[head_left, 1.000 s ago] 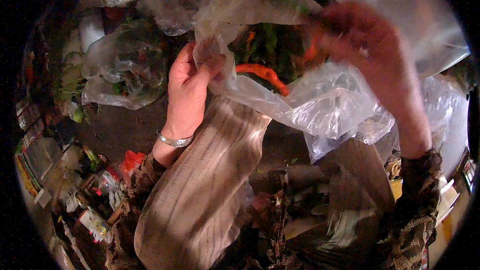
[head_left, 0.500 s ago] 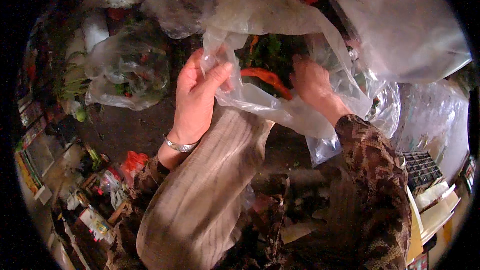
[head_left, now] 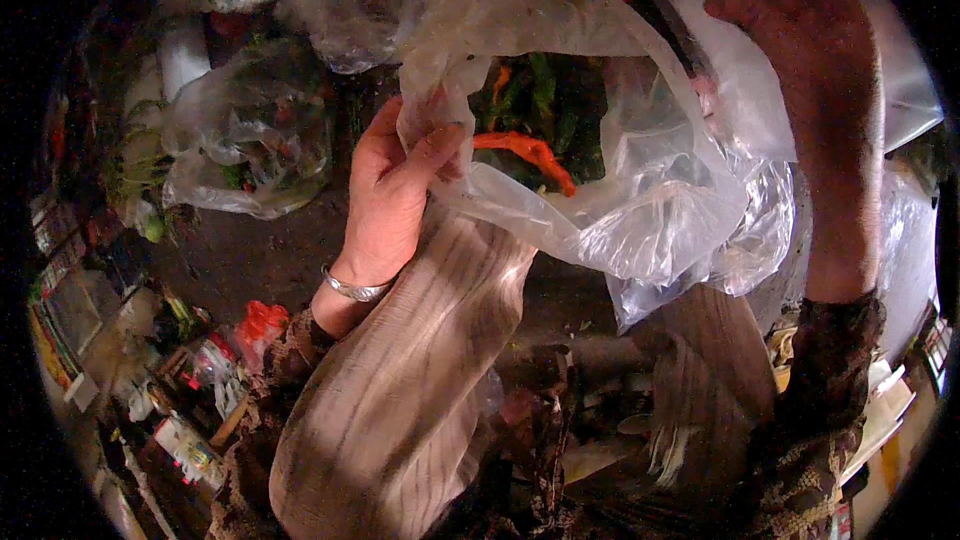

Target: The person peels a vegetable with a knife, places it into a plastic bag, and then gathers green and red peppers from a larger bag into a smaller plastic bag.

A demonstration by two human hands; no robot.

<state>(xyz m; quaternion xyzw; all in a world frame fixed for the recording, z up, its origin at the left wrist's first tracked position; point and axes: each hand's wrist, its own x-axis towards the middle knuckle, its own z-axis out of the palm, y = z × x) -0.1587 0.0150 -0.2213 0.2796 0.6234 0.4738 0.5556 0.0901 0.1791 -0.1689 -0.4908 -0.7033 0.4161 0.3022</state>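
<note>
My left hand [head_left: 385, 180], with a silvery bracelet at the wrist, pinches the near-left rim of a clear plastic bag [head_left: 660, 210]. The bag's mouth gapes upward. Inside it lie a long red pepper [head_left: 525, 155] and several green peppers [head_left: 535, 90]. At the upper right, apart from the bag's opening, my right hand [head_left: 790, 0] is raised over another clear plastic sheet or bag [head_left: 740, 90]. Its fingers are bent, dim and partly cut off by the picture's edge. A dark, narrow thing shows at these fingers; its kind is unclear.
Another clear bag [head_left: 250, 145] with greens and red bits lies at the left, beside leafy stalks [head_left: 140, 175]. More crumpled plastic [head_left: 365, 5] stands at the back. A striped brown scarf [head_left: 400, 370] hangs in front of me. Small packages [head_left: 190, 450] lie at the lower left.
My right hand has come out of the bag and moved up and right. The bag's right side has sagged into folds. My left hand keeps its hold on the rim.
</note>
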